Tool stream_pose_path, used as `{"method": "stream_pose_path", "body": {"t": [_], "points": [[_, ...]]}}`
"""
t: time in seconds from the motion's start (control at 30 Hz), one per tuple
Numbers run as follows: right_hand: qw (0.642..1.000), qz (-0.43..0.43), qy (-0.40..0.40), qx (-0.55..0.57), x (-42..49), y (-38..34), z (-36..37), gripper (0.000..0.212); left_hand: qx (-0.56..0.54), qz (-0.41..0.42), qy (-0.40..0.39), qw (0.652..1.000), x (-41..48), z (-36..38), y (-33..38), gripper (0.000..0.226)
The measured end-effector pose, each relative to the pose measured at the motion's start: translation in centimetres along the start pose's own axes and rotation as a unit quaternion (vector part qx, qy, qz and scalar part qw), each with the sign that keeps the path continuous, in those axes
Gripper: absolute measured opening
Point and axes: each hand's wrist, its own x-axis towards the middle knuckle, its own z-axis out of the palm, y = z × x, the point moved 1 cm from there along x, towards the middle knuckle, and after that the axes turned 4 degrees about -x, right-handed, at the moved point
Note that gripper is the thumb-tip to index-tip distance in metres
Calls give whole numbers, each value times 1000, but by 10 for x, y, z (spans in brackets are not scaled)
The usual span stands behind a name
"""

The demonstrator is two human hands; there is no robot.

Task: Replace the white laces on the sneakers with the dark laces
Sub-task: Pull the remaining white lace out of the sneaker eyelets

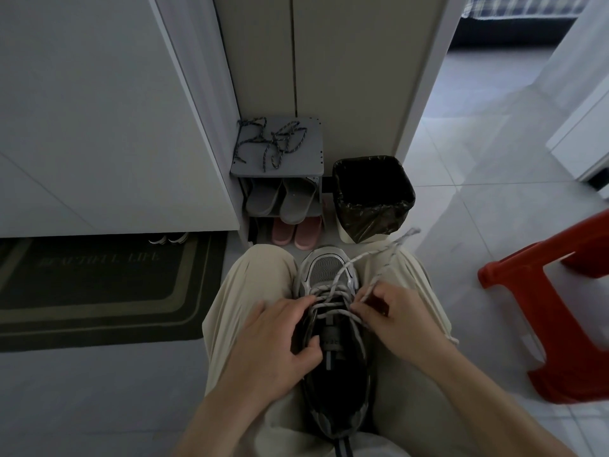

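From the head camera we look down at one sneaker [339, 384] that sits on the person's lap, between the two legs, with its toe pointing away from us. The white lace [333, 305] is still in this shoe. It crosses back and forth over the front holes, near the toe. The holes closer to us look bare, so we think the lace is partly out, but only partly. The left hand [280, 338] holds the left side of the shoe. Its fingers curl over the edge and the thumb rests at the rim of the opening, so the shoe stays put. The right hand [398, 318] is at the right side of the shoe. Its fingers [362, 298] are pressed together and pinch a bit of the white lace just beside the holes. A loose end of that lace runs up and away over the right leg. The dark laces [270, 143] lie in a loose heap on top of the small grey shoe rack [309, 166], well apart from the hands. No dark lace is in the shoe yet. We cannot see a second sneaker on the lap. So we judge the job is near its start: the rest of the white lace must come out, then the dark lace goes in, and then the other shoe gets the same.
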Motion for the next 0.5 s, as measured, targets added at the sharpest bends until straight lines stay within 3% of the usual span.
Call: {"method": "stream_pose_path", "body": {"t": [0.07,0.17,0.2,0.33,0.5], "points": [[998,26,46,43,1,-1,1,17,-1,-2,-2,1000,0,0,1,62],[945,128,95,287,9,-3,-11,21,-3,-7,-5,1000,-2,-2,3,64],[943,129,93,292,13,-2,-16,22,-3,-8,-5,1000,-2,-2,4,64],[985,96,10,141,11,1,-23,30,-16,-9,-2,1000,-3,-3,3,64],[999,29,-35,-29,-8,7,-17,31,-41,-5,27,999,-6,1,-2,61]]}}
